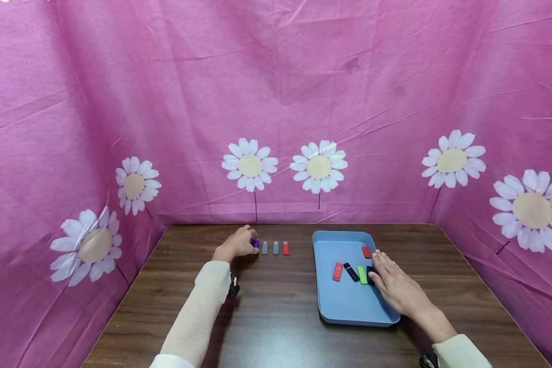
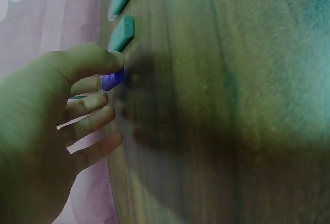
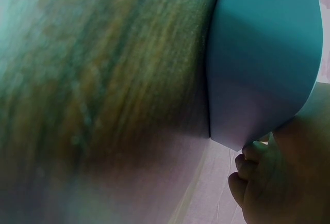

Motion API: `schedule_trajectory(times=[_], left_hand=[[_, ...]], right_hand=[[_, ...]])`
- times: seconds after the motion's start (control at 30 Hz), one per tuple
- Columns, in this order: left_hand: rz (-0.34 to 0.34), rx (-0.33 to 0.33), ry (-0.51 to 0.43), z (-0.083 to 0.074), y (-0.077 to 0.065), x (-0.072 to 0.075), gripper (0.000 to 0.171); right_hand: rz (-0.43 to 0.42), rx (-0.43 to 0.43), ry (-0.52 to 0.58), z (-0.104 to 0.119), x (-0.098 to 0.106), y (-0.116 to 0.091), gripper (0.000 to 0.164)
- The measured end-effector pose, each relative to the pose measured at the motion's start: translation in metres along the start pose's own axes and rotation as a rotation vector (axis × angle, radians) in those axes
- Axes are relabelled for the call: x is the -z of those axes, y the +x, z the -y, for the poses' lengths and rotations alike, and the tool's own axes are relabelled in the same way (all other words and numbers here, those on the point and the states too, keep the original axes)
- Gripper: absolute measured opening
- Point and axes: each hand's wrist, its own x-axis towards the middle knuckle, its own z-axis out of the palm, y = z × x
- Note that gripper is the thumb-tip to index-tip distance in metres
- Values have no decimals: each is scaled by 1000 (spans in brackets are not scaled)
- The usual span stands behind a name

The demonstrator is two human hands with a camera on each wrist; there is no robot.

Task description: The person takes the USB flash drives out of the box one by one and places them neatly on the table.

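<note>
My left hand (image 1: 240, 243) pinches a purple USB flash drive (image 2: 113, 81) between thumb and fingers, at the left end of a short row on the table. Beside it in that row stand two grey flash drives (image 1: 264, 248) and a red flash drive (image 1: 285, 249). My right hand (image 1: 399, 283) lies with fairly straight fingers over the right rim of a blue tray (image 1: 345, 309). Near those fingertips in the tray are a red drive (image 1: 366, 252) and a dark drive (image 1: 370, 274), partly covered by the hand.
Further left inside the tray lie a bright green drive (image 1: 362, 275), a black drive (image 1: 351, 272) and another red drive (image 1: 338, 272). The brown wooden table (image 1: 276, 306) ends at a pink curtain (image 1: 280, 92) with white flowers, which surrounds its back and sides.
</note>
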Motion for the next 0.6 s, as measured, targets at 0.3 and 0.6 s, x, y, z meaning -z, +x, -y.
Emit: schedule_trajectory(times=[0.3,0.6], left_hand=[[39,2,14,0,1,-2,47],[45,8,14,0,-3,-2,46]], right_hand=[[0,-1,-3,0,0,1,61],[9,-9,-1,0,0,0,62]])
